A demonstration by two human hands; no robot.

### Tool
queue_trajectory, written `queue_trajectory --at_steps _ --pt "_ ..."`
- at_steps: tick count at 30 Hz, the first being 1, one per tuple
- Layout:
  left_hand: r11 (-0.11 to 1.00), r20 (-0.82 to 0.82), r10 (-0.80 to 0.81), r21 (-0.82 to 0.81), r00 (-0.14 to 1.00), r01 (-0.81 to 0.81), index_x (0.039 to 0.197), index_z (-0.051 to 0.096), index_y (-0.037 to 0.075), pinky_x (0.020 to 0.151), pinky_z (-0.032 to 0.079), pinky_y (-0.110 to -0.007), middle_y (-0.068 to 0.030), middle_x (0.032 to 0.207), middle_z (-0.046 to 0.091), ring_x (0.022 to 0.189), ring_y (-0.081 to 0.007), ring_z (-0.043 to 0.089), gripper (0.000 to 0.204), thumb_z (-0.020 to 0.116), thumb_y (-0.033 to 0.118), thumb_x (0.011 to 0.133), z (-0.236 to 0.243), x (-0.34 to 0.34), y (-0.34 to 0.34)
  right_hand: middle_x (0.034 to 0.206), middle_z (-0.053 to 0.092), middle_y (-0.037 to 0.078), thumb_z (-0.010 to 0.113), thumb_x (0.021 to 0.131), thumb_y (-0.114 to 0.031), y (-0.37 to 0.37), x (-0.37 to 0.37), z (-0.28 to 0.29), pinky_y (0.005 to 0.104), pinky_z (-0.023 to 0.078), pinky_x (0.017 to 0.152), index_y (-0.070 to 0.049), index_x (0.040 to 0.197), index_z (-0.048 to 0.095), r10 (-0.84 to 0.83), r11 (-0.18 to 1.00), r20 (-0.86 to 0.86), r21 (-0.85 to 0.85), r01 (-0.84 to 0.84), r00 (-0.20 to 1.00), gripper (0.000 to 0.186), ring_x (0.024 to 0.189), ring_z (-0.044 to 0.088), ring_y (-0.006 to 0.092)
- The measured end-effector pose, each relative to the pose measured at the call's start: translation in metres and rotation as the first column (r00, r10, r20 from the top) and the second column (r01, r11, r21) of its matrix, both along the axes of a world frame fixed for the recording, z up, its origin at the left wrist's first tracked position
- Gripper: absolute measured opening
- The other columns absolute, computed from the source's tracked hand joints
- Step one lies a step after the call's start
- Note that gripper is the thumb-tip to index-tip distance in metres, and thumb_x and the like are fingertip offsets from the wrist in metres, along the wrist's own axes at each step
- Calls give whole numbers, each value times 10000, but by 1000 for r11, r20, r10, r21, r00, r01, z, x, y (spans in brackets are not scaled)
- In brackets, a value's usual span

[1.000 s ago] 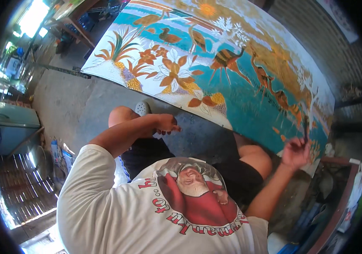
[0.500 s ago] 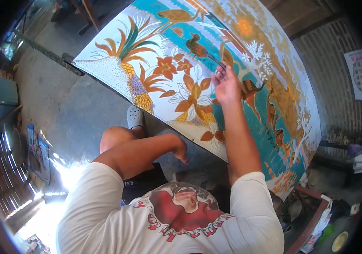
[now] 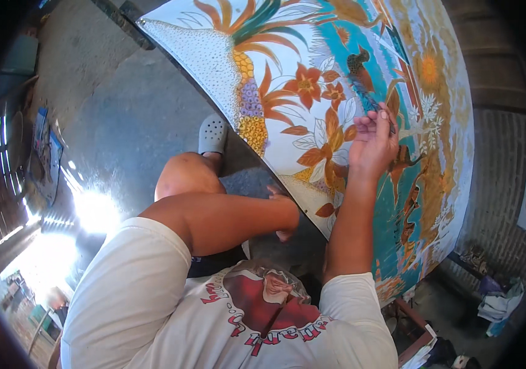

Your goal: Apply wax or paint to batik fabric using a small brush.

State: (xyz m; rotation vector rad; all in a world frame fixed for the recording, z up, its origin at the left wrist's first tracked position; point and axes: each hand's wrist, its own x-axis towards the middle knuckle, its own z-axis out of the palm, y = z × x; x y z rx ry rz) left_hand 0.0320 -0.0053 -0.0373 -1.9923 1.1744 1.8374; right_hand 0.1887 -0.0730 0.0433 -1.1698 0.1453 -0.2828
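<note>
A large painted cloth (image 3: 204,67), stretched along a dark edge, slants across the upper right. It bears brown flowers, leaves, birds and a teal band. My right hand (image 3: 375,142) is raised over it, its thumb and fingers closed on a slim dark paintbrush (image 3: 369,98). The brush is smeared by motion, and its tip lies near a painted brown bird (image 3: 359,69); I cannot tell whether it touches the cloth. My left forearm crosses in front of my body, and my left hand (image 3: 285,212) hangs by the cloth's near edge, fingers apart, holding nothing.
My bent knee (image 3: 183,175) and a grey clog (image 3: 213,134) are under the left arm, on a concrete floor (image 3: 127,104). Corrugated wall (image 3: 490,166) stands at right, with white bags (image 3: 501,304) below. Bright light enters through slats (image 3: 4,154) at left.
The view has shifted, so the cloth sits further right and lower. My right hand still grips the brush near the same bird. The left hand stays by the cloth's edge.
</note>
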Motion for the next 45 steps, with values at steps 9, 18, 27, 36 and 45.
queue_trajectory --at_steps 9,18,27,36,45 --pt "954 -42 74 -288 996 -83 1537 503 199 1091 204 -839 -170 1576 460 1451 -486 383 705 630 502 913 -33 -8 -11 948 714 120 592 1037 -52 75 -53 27 305 626 719 57 1186 669 364 866 158 -421 -271 918 200 806 695 139" --pt "964 -14 118 -237 993 -118 1533 501 166 1088 189 -847 -194 1568 461 1444 -493 390 723 651 491 905 -26 -9 -13 986 737 142 593 1025 -22 90 -60 16 279 584 757 66 1213 675 441 786 120 -531 -318 889 223 807 702 148" --pt "984 45 142 -118 989 -136 1529 497 133 1086 174 -854 -221 1559 461 1436 -501 397 745 671 486 897 2 -3 1 1010 724 135 624 1000 17 99 -51 11 268 612 741 69 1168 680 470 768 148 -554 -321 870 185 827 720 146" --pt "973 58 209 -108 976 -203 1518 512 135 1090 166 -851 -237 1529 484 1419 -506 410 804 713 532 849 -18 -8 -13 992 728 132 640 995 5 100 -52 14 274 611 720 68 1150 687 474 745 149 -593 -305 868 173 817 727 153" --pt "986 43 137 -102 990 -132 1515 515 141 1106 173 -834 -230 1529 489 1422 -503 409 773 696 533 874 -5 -6 -9 982 727 130 637 1002 -8 106 -52 13 274 607 730 66 1148 688 500 734 112 -581 -351 859 172 815 717 148"
